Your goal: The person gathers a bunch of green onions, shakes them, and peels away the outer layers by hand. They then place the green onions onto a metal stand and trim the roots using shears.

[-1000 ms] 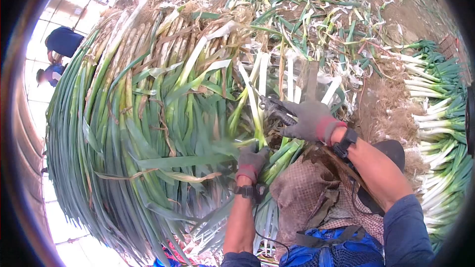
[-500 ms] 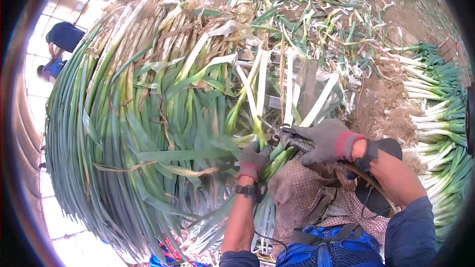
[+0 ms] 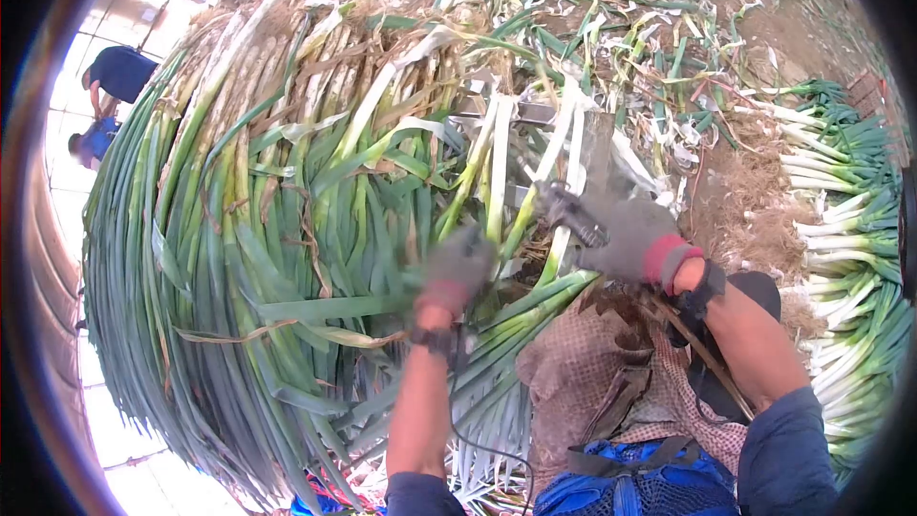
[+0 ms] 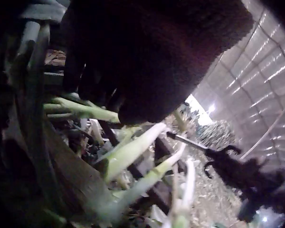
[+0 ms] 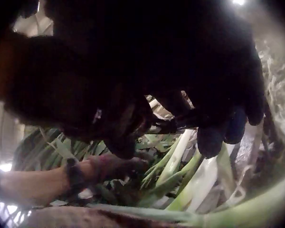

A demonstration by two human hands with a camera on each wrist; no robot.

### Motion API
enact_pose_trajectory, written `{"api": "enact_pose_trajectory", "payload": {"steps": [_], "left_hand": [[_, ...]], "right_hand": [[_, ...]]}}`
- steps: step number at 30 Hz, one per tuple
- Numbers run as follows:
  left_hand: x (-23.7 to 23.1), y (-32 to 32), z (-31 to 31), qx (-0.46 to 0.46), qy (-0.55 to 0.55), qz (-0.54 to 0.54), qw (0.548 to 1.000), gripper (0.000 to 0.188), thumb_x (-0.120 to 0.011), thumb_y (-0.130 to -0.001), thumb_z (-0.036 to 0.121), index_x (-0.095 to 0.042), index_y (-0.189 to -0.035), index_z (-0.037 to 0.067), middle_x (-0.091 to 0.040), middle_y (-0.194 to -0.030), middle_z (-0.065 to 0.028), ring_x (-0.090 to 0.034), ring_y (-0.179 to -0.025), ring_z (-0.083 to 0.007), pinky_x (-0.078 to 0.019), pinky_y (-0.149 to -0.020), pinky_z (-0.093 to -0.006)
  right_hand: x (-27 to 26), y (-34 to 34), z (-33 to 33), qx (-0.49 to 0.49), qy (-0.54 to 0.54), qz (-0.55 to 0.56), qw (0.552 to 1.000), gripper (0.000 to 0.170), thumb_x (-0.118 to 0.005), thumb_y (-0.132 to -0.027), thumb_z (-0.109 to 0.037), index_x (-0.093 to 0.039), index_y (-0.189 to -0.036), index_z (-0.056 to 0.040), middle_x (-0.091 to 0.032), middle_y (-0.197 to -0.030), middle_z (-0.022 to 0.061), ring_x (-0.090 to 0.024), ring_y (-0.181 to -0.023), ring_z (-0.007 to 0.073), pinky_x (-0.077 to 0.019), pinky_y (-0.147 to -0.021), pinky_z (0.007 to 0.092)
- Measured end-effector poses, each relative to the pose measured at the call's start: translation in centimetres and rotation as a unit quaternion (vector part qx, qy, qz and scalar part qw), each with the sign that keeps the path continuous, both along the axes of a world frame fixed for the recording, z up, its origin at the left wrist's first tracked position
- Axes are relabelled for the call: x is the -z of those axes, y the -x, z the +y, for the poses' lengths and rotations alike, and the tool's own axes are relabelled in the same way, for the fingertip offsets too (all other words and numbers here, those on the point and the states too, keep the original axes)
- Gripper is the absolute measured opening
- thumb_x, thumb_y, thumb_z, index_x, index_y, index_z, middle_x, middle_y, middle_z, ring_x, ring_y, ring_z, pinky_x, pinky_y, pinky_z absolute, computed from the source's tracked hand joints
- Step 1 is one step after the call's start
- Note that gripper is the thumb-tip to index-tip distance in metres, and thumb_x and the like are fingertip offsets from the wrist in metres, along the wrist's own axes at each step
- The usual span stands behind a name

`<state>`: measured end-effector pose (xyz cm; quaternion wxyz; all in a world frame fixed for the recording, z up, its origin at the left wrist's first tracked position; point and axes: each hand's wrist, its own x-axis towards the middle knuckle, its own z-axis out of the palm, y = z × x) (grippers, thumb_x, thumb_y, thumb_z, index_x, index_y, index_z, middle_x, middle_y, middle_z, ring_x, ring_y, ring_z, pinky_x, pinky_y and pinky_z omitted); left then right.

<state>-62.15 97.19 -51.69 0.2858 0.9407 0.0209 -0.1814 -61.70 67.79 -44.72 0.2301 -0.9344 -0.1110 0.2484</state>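
The gloved left hand is blurred over the green leaves, left of several pale-stemmed leeks. In the left wrist view, dark gloved fingers lie close to a green stalk; whether they grip it is unclear. The gloved right hand grips a dark nozzle tool, its tip pointing up and left by the leek stems. The tool also shows in the left wrist view. Below the dark right hand in the right wrist view are white and green stems.
A large heap of leeks fills the left. Leeks with white stems lie in a row at the right. Peeled scraps cover the ground behind. Two people are at the far left. A cable hangs below the left wrist.
The left hand has moved left and up, off the stems it was at. The right hand has lifted slightly with the tool, and the pale stems between the hands have shifted.
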Motion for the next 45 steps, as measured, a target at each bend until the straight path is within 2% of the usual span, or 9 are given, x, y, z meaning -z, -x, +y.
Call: {"api": "enact_pose_trajectory", "payload": {"steps": [4,7,16,19,31,35,42,43,45], "left_hand": [[3.9,-3.5,2.3,-0.029,-0.232,-0.117,0.965,0.044,-0.068,-0.091,0.033,-0.070,-0.125,0.006,-0.069,-0.126,-0.0170,-0.064,-0.118,-0.0349,-0.0507,-0.101,-0.0445],[5.5,-4.8,3.1,0.012,-0.305,-0.061,0.950,0.042,-0.067,-0.092,0.038,-0.069,-0.127,0.014,-0.073,-0.118,-0.0158,-0.068,-0.112,-0.0353,-0.0520,-0.096,-0.0476],[2.2,-2.8,2.7,-0.138,-0.111,0.040,0.983,0.045,-0.061,-0.093,0.045,-0.075,-0.112,0.007,-0.074,-0.107,-0.0219,-0.069,-0.103,-0.0422,-0.0519,-0.092,-0.0486],[2.6,-2.9,3.3,-0.114,-0.119,0.021,0.986,0.043,-0.062,-0.092,0.045,-0.075,-0.108,0.007,-0.074,-0.104,-0.0216,-0.069,-0.100,-0.0422,-0.0529,-0.089,-0.0487],[2.8,-2.4,4.4,-0.123,-0.082,0.036,0.988,0.040,-0.067,-0.090,0.042,-0.075,-0.098,0.004,-0.073,-0.097,-0.0221,-0.070,-0.091,-0.0412,-0.0524,-0.082,-0.0469],[2.5,-2.5,4.1,-0.117,-0.080,0.054,0.988,0.040,-0.070,-0.088,0.041,-0.076,-0.099,0.004,-0.074,-0.097,-0.0218,-0.069,-0.088,-0.0410,-0.0522,-0.080,-0.0458],[2.9,-1.6,4.2,-0.116,-0.075,0.052,0.989,0.040,-0.072,-0.089,0.042,-0.076,-0.098,0.003,-0.074,-0.093,-0.0213,-0.070,-0.085,-0.0385,-0.0521,-0.080,-0.0448],[3.1,-1.6,4.4,-0.116,-0.078,0.053,0.989,0.040,-0.072,-0.089,0.042,-0.076,-0.099,0.003,-0.074,-0.093,-0.0212,-0.070,-0.085,-0.0380,-0.0521,-0.080,-0.0446],[1.8,-1.3,3.7,-0.133,-0.073,0.074,0.986,0.041,-0.072,-0.089,0.042,-0.075,-0.101,0.003,-0.074,-0.094,-0.0212,-0.071,-0.087,-0.0376,-0.0522,-0.080,-0.0447]], "right_hand": [[-0.7,1.4,1.2,-0.037,-0.009,0.016,0.999,0.075,-0.072,-0.079,-0.055,-0.058,-0.141,-0.0139,-0.074,-0.095,0.0206,-0.072,-0.093,0.0412,-0.0536,-0.086,0.0503],[-1.2,0.5,1.9,-0.038,0.005,0.065,0.997,0.076,-0.071,-0.079,-0.057,-0.059,-0.140,-0.0146,-0.074,-0.098,0.0213,-0.072,-0.096,0.0406,-0.0538,-0.085,0.0509],[0.3,1.2,3.6,-0.105,-0.030,0.058,0.992,0.074,-0.072,-0.080,-0.060,-0.062,-0.137,-0.0135,-0.073,-0.097,0.0223,-0.070,-0.097,0.0415,-0.0525,-0.085,0.0497],[-1.2,0.3,5.0,-0.080,0.007,0.101,0.992,0.072,-0.070,-0.082,-0.056,-0.060,-0.137,-0.0100,-0.074,-0.109,0.0220,-0.071,-0.107,0.0379,-0.0518,-0.091,0.0480],[-0.6,0.4,5.3,-0.111,-0.040,0.076,0.990,0.056,-0.070,-0.082,-0.050,-0.065,-0.120,-0.0094,-0.075,-0.100,0.0187,-0.073,-0.098,0.0385,-0.0538,-0.087,0.0500],[0.5,-0.4,6.3,-0.055,-0.014,0.052,0.997,0.057,-0.070,-0.081,-0.049,-0.065,-0.122,-0.0099,-0.075,-0.101,0.0193,-0.072,-0.100,0.0385,-0.0525,-0.090,0.0496],[-0.6,-0.7,6.0,-0.083,-0.007,0.090,0.992,0.062,-0.068,-0.082,-0.051,-0.064,-0.128,-0.0092,-0.075,-0.101,0.0193,-0.073,-0.098,0.0374,-0.0532,-0.088,0.0486],[0.3,-1.3,6.4,-0.064,-0.001,0.067,0.996,0.073,-0.069,-0.082,-0.055,-0.058,-0.142,-0.0142,-0.074,-0.096,0.0212,-0.072,-0.092,0.0411,-0.0540,-0.086,0.0489],[1.0,-2.9,6.9,-0.037,-0.020,0.045,0.998,0.073,-0.068,-0.083,-0.053,-0.057,-0.142,-0.0125,-0.074,-0.097,0.0209,-0.072,-0.094,0.0406,-0.0538,-0.088,0.0479]]}}
